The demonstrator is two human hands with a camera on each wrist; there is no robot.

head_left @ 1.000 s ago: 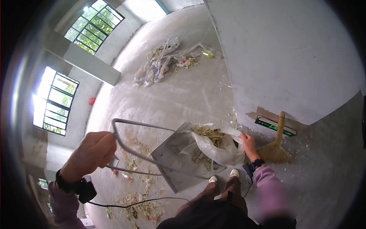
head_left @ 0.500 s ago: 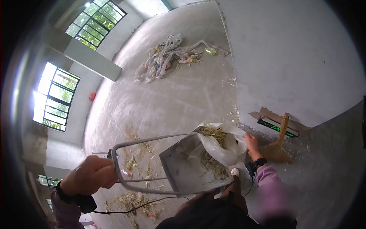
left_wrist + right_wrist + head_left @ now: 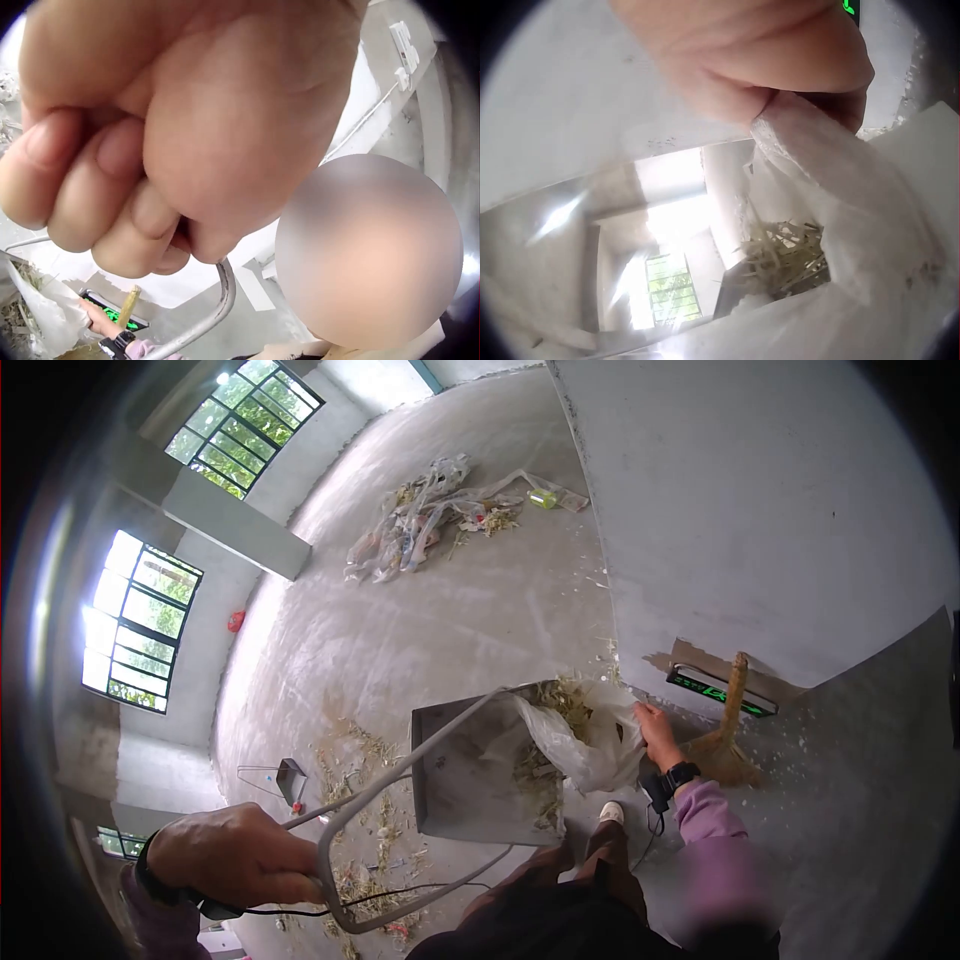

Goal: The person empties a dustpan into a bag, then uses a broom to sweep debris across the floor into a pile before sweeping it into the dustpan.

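My left hand (image 3: 240, 855) grips the end of the looped metal handle (image 3: 385, 788) of a grey metal dustpan (image 3: 460, 770); its fingers curl round the bar in the left wrist view. The pan is raised and tilted, its front edge inside the mouth of a white plastic bag (image 3: 585, 750). Dry straw litter (image 3: 540, 790) lies at that front end and in the bag's mouth. With thumb and fingers my right hand (image 3: 657, 736) pinches the bag's rim. Close by in the right wrist view, the bag's rim (image 3: 877, 217) hangs from the fingers, straw (image 3: 784, 259) showing beyond it.
A straw broom (image 3: 730, 745) leans by the wall near a lit green sign (image 3: 722, 690). More straw litter (image 3: 375, 840) is scattered on the floor at left, near a second dustpan (image 3: 290, 782). Farther off lies a heap of plastic bags and rubbish (image 3: 420, 525).
My left hand has moved lower in the head view, and the dustpan has turned and tilted so its inside faces up more. My right hand keeps the bag's rim in nearly the same place.
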